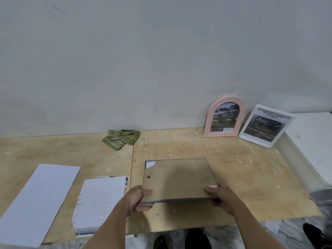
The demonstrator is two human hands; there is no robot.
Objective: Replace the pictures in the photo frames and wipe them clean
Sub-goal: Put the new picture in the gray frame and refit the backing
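Note:
A rectangular photo frame (177,178) is held face down above the wooden table (242,169), its brown backing board up, with a white corner of paper showing at its far left. My left hand (139,199) grips the near left corner and my right hand (221,196) grips the near right corner. A crumpled green cloth (121,139) lies by the wall. A pink arched frame (224,117) and a white frame (265,125), both holding car pictures, lean against the wall at the back right.
Two white sheets lie on the table at the left, a large paper (37,202) and a smaller stack of prints (100,202). A white ledge (309,141) borders the table on the right. Marble floor and dark footwear (195,238) show below the near edge.

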